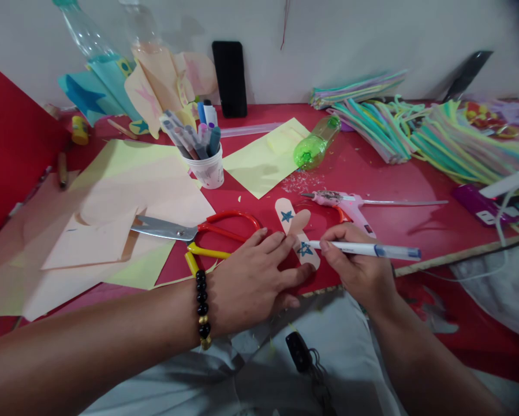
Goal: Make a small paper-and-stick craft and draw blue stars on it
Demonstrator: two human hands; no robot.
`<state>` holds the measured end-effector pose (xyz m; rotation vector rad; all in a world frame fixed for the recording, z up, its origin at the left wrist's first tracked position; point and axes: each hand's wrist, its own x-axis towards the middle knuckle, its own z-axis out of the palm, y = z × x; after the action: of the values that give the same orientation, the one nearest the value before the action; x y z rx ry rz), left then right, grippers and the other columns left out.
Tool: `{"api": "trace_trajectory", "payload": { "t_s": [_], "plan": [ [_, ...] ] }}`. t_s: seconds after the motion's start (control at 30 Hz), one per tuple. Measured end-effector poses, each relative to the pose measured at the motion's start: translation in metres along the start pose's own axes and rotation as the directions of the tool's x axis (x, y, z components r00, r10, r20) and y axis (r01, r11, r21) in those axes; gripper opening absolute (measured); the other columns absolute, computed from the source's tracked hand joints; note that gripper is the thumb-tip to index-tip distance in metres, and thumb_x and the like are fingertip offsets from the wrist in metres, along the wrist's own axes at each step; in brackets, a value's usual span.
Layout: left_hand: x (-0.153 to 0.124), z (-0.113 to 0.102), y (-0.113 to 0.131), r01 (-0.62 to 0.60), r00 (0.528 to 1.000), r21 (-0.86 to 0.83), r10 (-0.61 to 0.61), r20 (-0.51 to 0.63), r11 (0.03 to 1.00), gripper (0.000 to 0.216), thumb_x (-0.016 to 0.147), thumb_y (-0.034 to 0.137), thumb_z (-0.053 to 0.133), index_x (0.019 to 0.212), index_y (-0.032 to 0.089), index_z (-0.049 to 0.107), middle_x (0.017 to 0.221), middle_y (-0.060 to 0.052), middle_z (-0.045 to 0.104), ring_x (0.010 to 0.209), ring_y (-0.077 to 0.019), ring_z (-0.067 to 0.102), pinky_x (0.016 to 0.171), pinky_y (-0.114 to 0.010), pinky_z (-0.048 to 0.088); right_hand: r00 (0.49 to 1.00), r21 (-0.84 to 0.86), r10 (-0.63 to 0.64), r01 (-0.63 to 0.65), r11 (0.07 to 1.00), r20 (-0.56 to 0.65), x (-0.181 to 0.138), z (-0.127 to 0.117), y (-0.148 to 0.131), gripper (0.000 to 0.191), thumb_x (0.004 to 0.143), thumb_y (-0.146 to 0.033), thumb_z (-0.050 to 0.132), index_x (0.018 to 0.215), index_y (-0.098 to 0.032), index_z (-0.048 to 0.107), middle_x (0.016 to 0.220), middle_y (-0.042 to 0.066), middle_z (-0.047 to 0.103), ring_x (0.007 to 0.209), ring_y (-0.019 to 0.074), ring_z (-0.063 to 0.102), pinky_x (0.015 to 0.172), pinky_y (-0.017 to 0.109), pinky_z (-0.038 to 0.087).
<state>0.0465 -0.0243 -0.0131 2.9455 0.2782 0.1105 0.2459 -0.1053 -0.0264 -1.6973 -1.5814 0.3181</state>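
Observation:
My right hand (361, 263) pinches a white marker (363, 249) with a blue cap on its rear end. The marker's tip meets a blue star on a rounded peach paper strip (306, 249), which bears a second blue star higher up. A small paper tab stands out from the strip's middle. My left hand (261, 274) lies flat with fingers stretched, their tips pressing the strip onto the red table. Scissors (185, 232) with red and yellow handles lie by my left wrist, partly hidden under the hand.
A cup of markers (205, 169) stands behind the scissors. A pink glue gun (350, 208) lies to the right, below a green bottle piece (313, 149). Peach and yellow sheets (112, 190) cover the left. Pipe cleaners (372, 127) and a leaning phone (230, 78) are at the back.

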Motion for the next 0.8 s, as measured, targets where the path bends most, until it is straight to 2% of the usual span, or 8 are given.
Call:
{"api": "trace_trajectory", "payload": {
  "t_s": [0.23,0.43,0.6,0.8],
  "plan": [
    [0.0001,0.0,-0.0001,0.002,1.0,-0.003,-0.002,-0.001,1.0,0.049,0.091,0.051,0.041,0.134,0.029,0.042,0.136,-0.013,0.041,0.125,-0.0292,0.038,0.103,-0.052,0.03,1.0,-0.044,-0.027,0.027,0.999,0.011,0.0027,0.0016,0.0007,0.008,0.087,-0.025,0.055,0.081,-0.021,0.057,0.07,0.0,0.062,0.062,0.0133,0.057,0.055,0.024,0.041],
    [0.0001,0.0002,0.0,0.003,1.0,0.002,-0.003,-0.001,1.0,0.05,0.09,0.051,0.041,0.135,0.029,0.04,0.137,-0.013,0.04,0.125,-0.0292,0.037,0.103,-0.052,0.03,0.999,-0.043,-0.045,0.045,0.998,0.021,0.0027,0.0008,0.0002,0.009,0.086,-0.023,0.056,0.077,-0.021,0.056,0.066,-0.002,0.059,0.058,0.0116,0.053,0.054,0.024,0.039],
    [-0.0001,0.0,0.0004,0.007,1.0,-0.005,-0.007,-0.001,1.0,0.049,0.09,0.05,0.043,0.134,0.028,0.041,0.137,-0.013,0.04,0.125,-0.0293,0.038,0.103,-0.052,0.03,1.0,0.002,-0.023,0.023,1.0,0.017,0.0014,-0.0003,-0.0003,0.009,0.086,-0.023,0.055,0.078,-0.02,0.057,0.067,-0.001,0.059,0.059,0.0121,0.054,0.055,0.024,0.04],
    [0.0001,0.0002,0.0006,0.01,1.0,-0.005,-0.01,-0.005,1.0,0.049,0.09,0.051,0.043,0.134,0.029,0.041,0.137,-0.013,0.04,0.125,-0.0292,0.038,0.103,-0.052,0.029,1.0,-0.039,-0.027,0.028,0.999,0.006,0.0027,0.0008,0.0001,0.007,0.087,-0.024,0.055,0.081,-0.021,0.057,0.07,-0.001,0.061,0.062,0.0124,0.055,0.056,0.023,0.041]
  ]
}}
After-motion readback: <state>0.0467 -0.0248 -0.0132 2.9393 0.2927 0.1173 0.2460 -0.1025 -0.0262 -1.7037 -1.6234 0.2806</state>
